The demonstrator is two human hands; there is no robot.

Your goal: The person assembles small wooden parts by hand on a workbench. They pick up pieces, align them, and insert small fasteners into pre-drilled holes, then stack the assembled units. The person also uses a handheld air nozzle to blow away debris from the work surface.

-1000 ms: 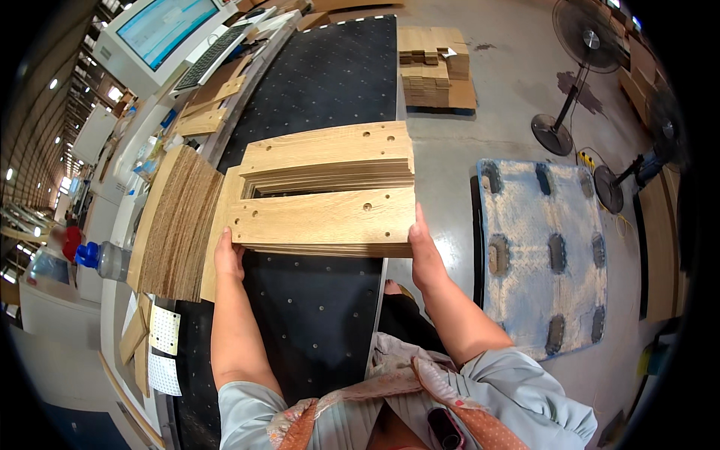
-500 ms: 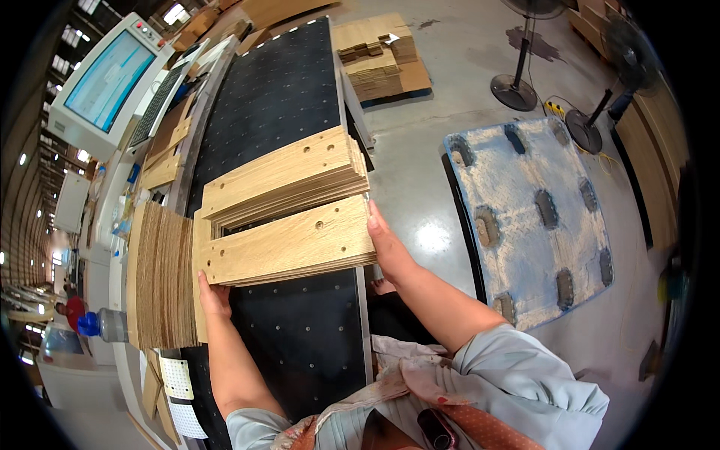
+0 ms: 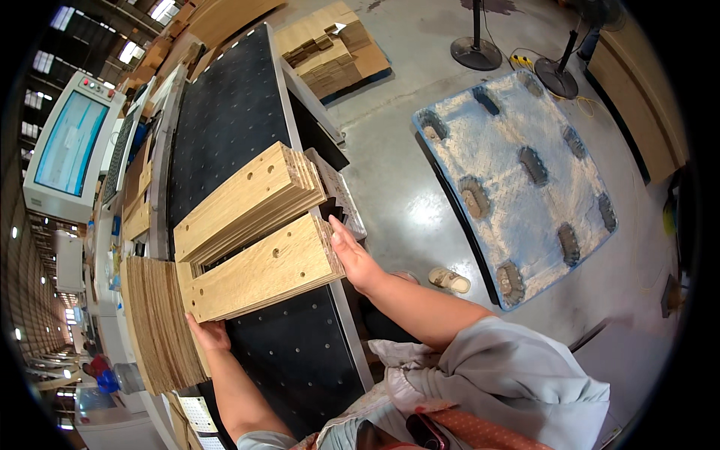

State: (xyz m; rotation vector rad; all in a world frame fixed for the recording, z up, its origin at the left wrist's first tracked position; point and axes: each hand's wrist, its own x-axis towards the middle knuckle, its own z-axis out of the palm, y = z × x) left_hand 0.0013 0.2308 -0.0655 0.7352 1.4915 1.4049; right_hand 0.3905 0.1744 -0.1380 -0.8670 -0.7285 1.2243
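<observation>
Between my hands is a short stack of pale wooden boards (image 3: 259, 274), its top board drilled with several holes. My left hand (image 3: 212, 334) grips the near left corner of this stack, with part of the fingers hidden. My right hand (image 3: 352, 256) presses against its right end, fingers along the edge. Just beyond lies a second, similar stack of boards (image 3: 240, 196), with a narrow gap between the two. Left of both, a tall pile of boards (image 3: 156, 322) shows its layered edges. All rest at or over a black dotted tabletop (image 3: 289, 337).
A monitor (image 3: 71, 150) and keyboard (image 3: 118, 161) stand at the far left. On the floor to the right lies a worn blue pallet (image 3: 517, 187). Stacked cardboard (image 3: 330, 56) sits beyond the table, and fan bases (image 3: 476, 52) stand at the back right. A shoe (image 3: 450, 280) shows near the pallet.
My view has turned, so the table and boards sit further left and lower and look more tilted. Both hands keep their places on the near stack. A shoe has come into view.
</observation>
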